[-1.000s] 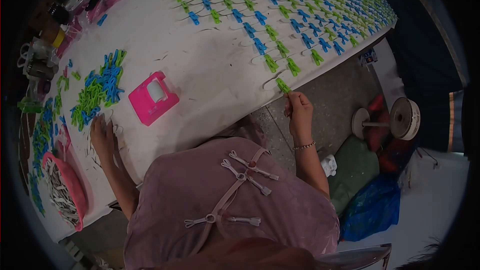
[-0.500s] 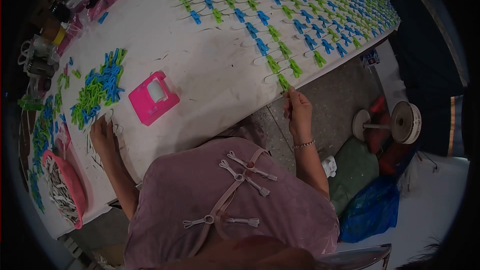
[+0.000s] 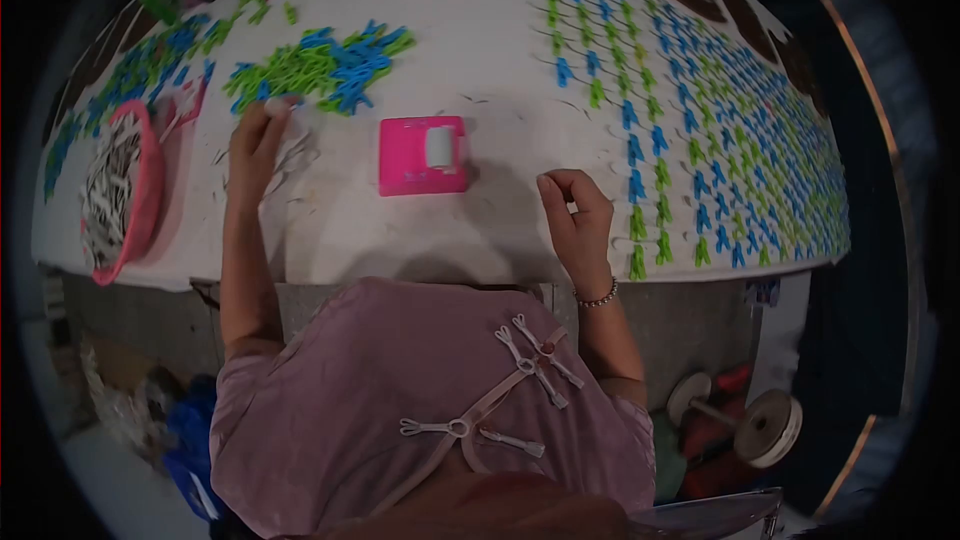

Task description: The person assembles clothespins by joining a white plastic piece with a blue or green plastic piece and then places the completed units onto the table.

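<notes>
The left hand [image 3: 258, 145] had slid forward. Half a second before it lay flat on the scatter of thin white wire hooks [image 3: 290, 155]; now its fingers stretched out, tips touching the near edge of the heap of loose green and blue plastic clips [image 3: 315, 65] at twelve o'clock. Something white sat at the fingertips, but whether it was gripped could not be told. At nine o'clock of that hand stood the round pink plastic basin [image 3: 150, 195], full of white pieces.

Over to the right hand [image 3: 575, 220]: big change there! Earlier it pinched a green clip out at the table's edge; now it had let go and rested on the white tabletop [image 3: 500, 60], fingers half curled, nothing showing in them. The laid-out rows of green and blue clips [image 3: 690, 140] ran from three o'clock up to one, just beside it. At ten o'clock, between the hands, sat the square pink plastic box [image 3: 405, 155].
</notes>
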